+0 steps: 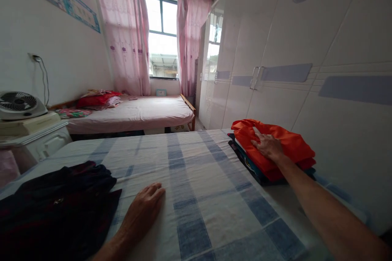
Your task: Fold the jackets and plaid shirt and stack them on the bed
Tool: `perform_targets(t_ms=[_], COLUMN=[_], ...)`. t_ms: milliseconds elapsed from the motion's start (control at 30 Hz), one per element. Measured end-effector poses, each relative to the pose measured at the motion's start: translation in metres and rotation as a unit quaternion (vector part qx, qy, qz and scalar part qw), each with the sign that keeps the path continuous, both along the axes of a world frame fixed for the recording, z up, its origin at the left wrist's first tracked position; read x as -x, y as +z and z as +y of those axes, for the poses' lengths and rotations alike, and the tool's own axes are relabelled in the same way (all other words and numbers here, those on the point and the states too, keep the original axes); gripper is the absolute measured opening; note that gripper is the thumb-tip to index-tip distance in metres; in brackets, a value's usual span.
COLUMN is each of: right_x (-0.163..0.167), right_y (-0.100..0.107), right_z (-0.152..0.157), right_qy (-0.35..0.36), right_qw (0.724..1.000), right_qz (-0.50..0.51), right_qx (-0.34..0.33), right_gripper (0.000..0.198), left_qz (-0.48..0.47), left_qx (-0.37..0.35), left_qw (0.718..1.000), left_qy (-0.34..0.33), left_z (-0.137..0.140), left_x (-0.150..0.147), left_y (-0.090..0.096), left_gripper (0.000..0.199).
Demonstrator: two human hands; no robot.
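My right hand (267, 144) lies on top of an orange garment (295, 147), fingers spread and pressing on the cloth. That garment tops a stack of folded clothes (241, 157), with dark and teal layers beneath, at the right edge of the bed. My left hand (147, 202) rests on the checked bedsheet (208, 171), fingers low and loosely bent, holding nothing visible. To its left is a dark garment (61, 200) with faint red patches, spread on the sheet and cut off by the frame's edge.
White wardrobes (275, 40) line the right side, close to the stack. Beyond the near bed stands a second bed (153, 110) with red bedding (98, 100) on it. A fan (20, 104) sits on a white cabinet (49, 142) at left. Pink curtains (122, 28) frame the window.
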State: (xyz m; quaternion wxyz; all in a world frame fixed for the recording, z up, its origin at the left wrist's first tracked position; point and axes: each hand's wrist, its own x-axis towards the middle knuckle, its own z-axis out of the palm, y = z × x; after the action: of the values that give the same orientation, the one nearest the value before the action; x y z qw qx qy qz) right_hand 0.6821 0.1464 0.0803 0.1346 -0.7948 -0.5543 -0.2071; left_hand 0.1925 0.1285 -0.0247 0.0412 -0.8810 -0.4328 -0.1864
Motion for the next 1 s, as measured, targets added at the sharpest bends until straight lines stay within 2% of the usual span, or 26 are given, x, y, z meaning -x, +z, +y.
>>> perform_targets(t_ms=[67, 167, 300, 400, 500, 600, 700, 767, 833, 867, 933, 1000], right_x=[-0.003, 0.007, 0.040, 0.085, 0.155, 0.237, 0.305, 0.328, 0.329, 0.321, 0.292, 0.252], right_y=[-0.008, -0.014, -0.005, 0.009, 0.017, 0.008, -0.014, -0.027, -0.035, -0.036, -0.036, -0.036], right_z=[-0.002, -0.008, -0.016, -0.019, -0.020, -0.023, -0.027, -0.028, -0.025, -0.022, -0.014, -0.004], right_qy=[0.012, 0.018, 0.037, 0.097, 0.211, 0.361, 0.482, 0.530, 0.533, 0.516, 0.446, 0.335], right_qw=[0.999, 0.994, 0.991, 0.982, 0.954, 0.909, 0.858, 0.825, 0.811, 0.815, 0.842, 0.880], right_qz=[-0.051, -0.109, -0.095, -0.040, 0.031, 0.108, 0.165, 0.196, 0.239, 0.264, 0.301, 0.319], right_qx=[0.007, -0.018, -0.082, -0.158, -0.213, -0.180, -0.062, 0.008, 0.021, 0.006, -0.046, -0.110], right_gripper=[0.052, 0.043, 0.036, 0.033, 0.027, 0.022, 0.014, 0.009, 0.007, 0.010, 0.017, 0.025], left_qz=[-0.005, -0.018, -0.045, -0.085, -0.142, -0.194, -0.201, -0.175, -0.152, -0.145, -0.135, -0.123], left_qx=[0.008, 0.014, 0.003, -0.026, -0.072, -0.159, -0.247, -0.268, -0.257, -0.242, -0.197, -0.154], left_qw=[1.000, 1.000, 0.999, 0.996, 0.987, 0.968, 0.948, 0.947, 0.954, 0.959, 0.970, 0.979], left_qy=[0.004, 0.014, 0.017, 0.008, -0.006, -0.005, -0.004, -0.006, 0.009, 0.021, 0.044, 0.044], left_z=[-0.002, -0.004, -0.004, -0.003, -0.005, -0.010, -0.014, -0.015, -0.014, -0.013, -0.010, -0.010], left_x=[-0.002, -0.004, -0.005, -0.007, -0.007, -0.002, 0.005, 0.009, 0.011, 0.011, 0.010, 0.007], left_y=[0.003, 0.004, 0.002, 0.000, 0.002, 0.009, 0.018, 0.022, 0.024, 0.025, 0.025, 0.025], left_gripper=[0.034, 0.033, 0.035, 0.038, 0.039, 0.046, 0.053, 0.049, 0.041, 0.036, 0.026, 0.021])
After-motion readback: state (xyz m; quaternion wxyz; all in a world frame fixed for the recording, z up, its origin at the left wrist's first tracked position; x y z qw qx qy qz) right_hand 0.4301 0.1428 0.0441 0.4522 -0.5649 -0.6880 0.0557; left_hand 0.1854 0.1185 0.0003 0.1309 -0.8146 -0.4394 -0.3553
